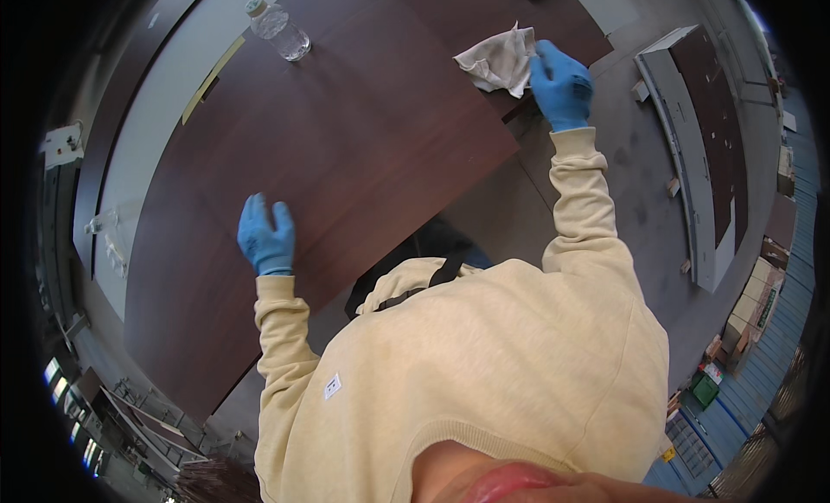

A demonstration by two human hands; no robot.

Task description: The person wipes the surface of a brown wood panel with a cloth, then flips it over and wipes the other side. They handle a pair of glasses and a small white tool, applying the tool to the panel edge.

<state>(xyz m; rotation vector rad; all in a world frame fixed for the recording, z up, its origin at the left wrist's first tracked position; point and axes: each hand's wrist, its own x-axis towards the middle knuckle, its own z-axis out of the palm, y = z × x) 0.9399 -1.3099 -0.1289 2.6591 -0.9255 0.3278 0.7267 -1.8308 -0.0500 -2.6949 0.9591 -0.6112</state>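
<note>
Both my hands wear blue gloves and cream sleeves. My right hand (560,83) grips a crumpled white cloth (500,60) at the near right corner of a dark brown table (346,148). The cloth lies on the tabletop by that edge. My left hand (266,236) rests flat on the tabletop near its front edge, fingers spread, holding nothing.
A clear plastic water bottle (278,29) with a pale cap stands on the far part of the table. Grey floor lies to the right, with a long grey and brown panel (700,148) on it. Boxes and a green bin (705,386) sit at the lower right.
</note>
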